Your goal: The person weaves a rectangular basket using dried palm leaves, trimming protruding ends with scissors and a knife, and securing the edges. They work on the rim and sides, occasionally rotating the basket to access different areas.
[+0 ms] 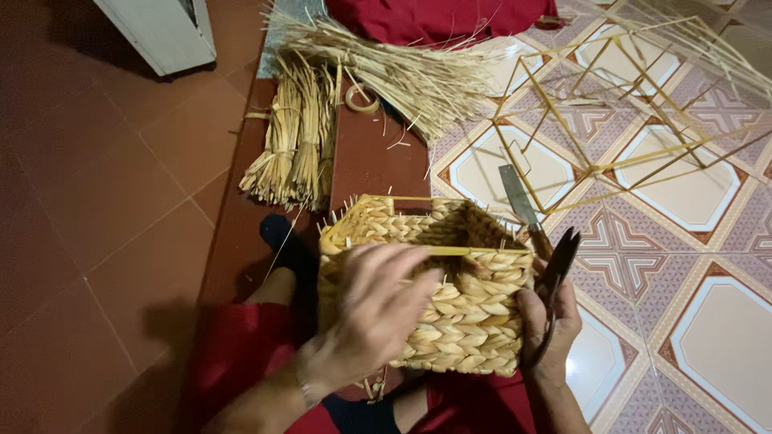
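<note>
A rectangular woven straw basket point(470, 309) rests on my lap, its opening facing away, with short straw ends sticking out of its rim. My left hand point(374, 309) lies spread over the basket's near side and top edge. My right hand point(547, 321) presses against the basket's right side and grips black-handled scissors point(557, 269), blades closed and pointing up. A knife point(521, 201) with a flat metal blade lies just beyond the basket's right corner.
Bundles of braided straw point(293, 141) and a loose sheaf of dry straw point(394, 64) lie ahead on the floor. A tape roll point(362, 98) sits between them. Thin yellow wire frames point(611, 112) stand on the patterned tiles at right. A white box point(165, 32) is at the top left.
</note>
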